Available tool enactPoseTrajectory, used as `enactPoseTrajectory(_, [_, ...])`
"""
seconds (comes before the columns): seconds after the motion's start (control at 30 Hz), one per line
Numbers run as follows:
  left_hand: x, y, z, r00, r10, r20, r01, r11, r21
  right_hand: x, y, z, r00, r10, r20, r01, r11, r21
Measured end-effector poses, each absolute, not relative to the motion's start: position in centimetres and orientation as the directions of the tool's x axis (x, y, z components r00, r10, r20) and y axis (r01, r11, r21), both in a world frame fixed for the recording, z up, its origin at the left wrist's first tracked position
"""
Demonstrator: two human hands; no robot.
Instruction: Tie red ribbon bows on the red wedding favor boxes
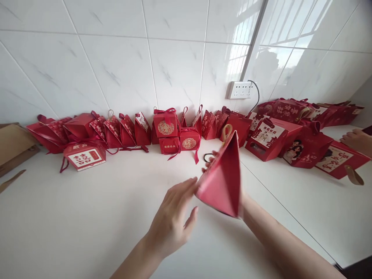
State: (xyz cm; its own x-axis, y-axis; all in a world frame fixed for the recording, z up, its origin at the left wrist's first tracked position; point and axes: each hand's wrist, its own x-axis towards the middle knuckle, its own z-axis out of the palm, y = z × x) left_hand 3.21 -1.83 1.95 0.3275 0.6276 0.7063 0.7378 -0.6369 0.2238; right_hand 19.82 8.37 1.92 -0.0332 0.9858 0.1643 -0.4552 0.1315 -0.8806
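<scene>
A red triangular gift box (pixel 222 180) with a gold loop at its top is tilted in the air above the white table, slightly blurred. My right hand (pixel 208 163) grips it from behind; its fingertips show past the box's left edge, while the palm is hidden. Close to the box's lower left corner is my left hand (pixel 174 219), its fingers stretched out and thumb apart. The fingertips seem to meet the box's edge, though I cannot tell whether they touch. A thin black ring (pixel 207 157) lies on the table just behind my right fingers.
Several red gift boxes (pixel 113 130) line the tiled wall, with stacked square boxes (pixel 165 126) mid-row and larger ones (pixel 266 137) at right. One box (pixel 85 157) lies forward at left. Another person's hand (pixel 357 139) is far right. A socket strip (pixel 240 90) sits against the wall.
</scene>
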Motion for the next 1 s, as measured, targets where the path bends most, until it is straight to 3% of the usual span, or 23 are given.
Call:
enactPoseTrajectory(0.1, [2.7, -1.4, 0.9, 0.159, 0.817, 0.554, 0.904, -0.346, 0.251, 21.0, 10.3, 2.0, 0.284, 0.926, 0.248, -0.244, 0.320, -0.915])
enactPoseTrajectory(0.17, [2.6, -1.2, 0.3, 0.157, 0.906, 0.393, 0.935, -0.264, 0.235, 21.7, 11.3, 2.0, 0.364, 0.870, 0.333, -0.059, 0.379, -0.924])
enactPoseTrajectory(0.27, [2.8, -1.2, -0.1, 0.244, 0.953, 0.180, 0.931, -0.282, 0.233, 21.7, 12.0, 1.8, 0.229, 0.875, 0.427, 0.191, 0.389, -0.901])
enactPoseTrajectory(0.43, [3.4, -1.6, 0.4, 0.328, 0.943, 0.055, 0.913, -0.332, 0.236, 21.6, 11.8, 1.5, 0.014, 0.892, 0.451, 0.458, 0.396, -0.796])
enactPoseTrajectory(0.57, [3.4, -1.7, 1.2, 0.322, 0.946, -0.034, 0.924, -0.306, 0.230, 22.8, 12.1, 1.8, -0.039, 0.900, 0.435, 0.568, 0.378, -0.731])
enactPoseTrajectory(0.73, [3.6, -1.7, 2.2, 0.305, 0.947, -0.102, 0.939, -0.280, 0.202, 24.4, 14.2, 0.9, 0.177, 0.833, 0.525, 0.621, 0.319, -0.715])
enactPoseTrajectory(1.0, [3.6, -1.4, 1.2, 0.308, 0.949, -0.071, 0.936, -0.289, 0.200, 23.9, 17.4, -2.8, 0.184, 0.830, 0.526, 0.671, 0.285, -0.684])
